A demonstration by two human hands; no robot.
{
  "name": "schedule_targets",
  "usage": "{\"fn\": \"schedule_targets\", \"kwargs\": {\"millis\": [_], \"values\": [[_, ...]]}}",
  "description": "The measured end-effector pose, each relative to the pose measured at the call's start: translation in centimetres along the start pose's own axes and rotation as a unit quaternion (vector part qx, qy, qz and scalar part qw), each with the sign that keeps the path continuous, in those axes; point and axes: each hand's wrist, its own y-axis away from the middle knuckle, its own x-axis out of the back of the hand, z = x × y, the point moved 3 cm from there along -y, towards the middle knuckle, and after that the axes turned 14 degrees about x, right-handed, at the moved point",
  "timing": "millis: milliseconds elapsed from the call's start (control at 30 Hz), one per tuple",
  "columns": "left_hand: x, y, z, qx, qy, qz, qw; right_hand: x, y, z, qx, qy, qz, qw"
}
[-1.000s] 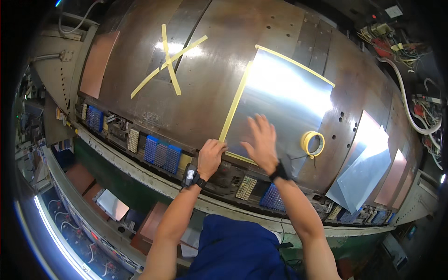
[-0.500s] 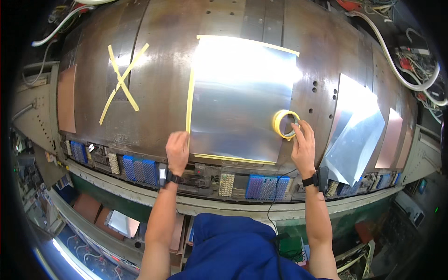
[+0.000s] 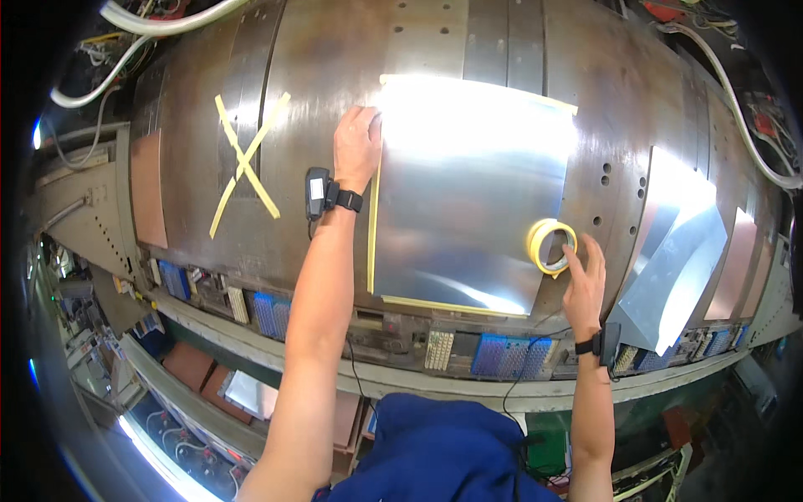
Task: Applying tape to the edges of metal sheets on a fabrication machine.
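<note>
A shiny rectangular metal sheet point(image 3: 468, 201) lies flat, with yellow tape strips along its top, left and bottom edges. Against the upper part of the left tape strip point(image 3: 374, 217) rests my left hand point(image 3: 357, 149). Its fingers are curled together, and the fingertips are partly hidden. My right hand point(image 3: 587, 280) holds a roll of yellow tape point(image 3: 539, 245) near the sheet's lower right, with fingertips at the ring's right side and opening.
Two crossed yellow tape strips point(image 3: 242, 167) lie on the large metal bed at left. Loose metal sheets point(image 3: 677, 259) overlap at right. Copper-coloured plates point(image 3: 149, 188) flank both ends. Blue studded blocks point(image 3: 510, 356) line the front edge, with a black cable nearby.
My left hand has moved up along the sheet's left edge, from the lower corner to near the top. The right hand still holds the tape roll. The whole view has shifted slightly.
</note>
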Motion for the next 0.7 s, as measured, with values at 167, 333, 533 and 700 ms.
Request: {"fn": "schedule_targets", "kwargs": {"millis": [167, 333, 533, 700], "values": [[4.4, 9.7, 0.2, 0.071, -0.052, -0.088, 0.992, 1.8, 0.9, 1.8, 0.027, 0.077, 0.048, 0.996], [9.9, 22.3, 0.2, 0.084, -0.136, -0.148, 0.976, 2.3, 5.8, -0.4, -0.052, -0.101, 0.010, 0.993], [12.1, 24.6, 9.6, 0.097, -0.027, -0.027, 0.995, 11.7, 15.8, 0.3, -0.161, -0.189, 0.137, 0.959], [6.7, 27.9, 24.8, -0.017, 0.077, -0.057, 0.995, 17.7, 33.0, 16.5, -0.294, -0.059, 0.215, 0.929]]}}
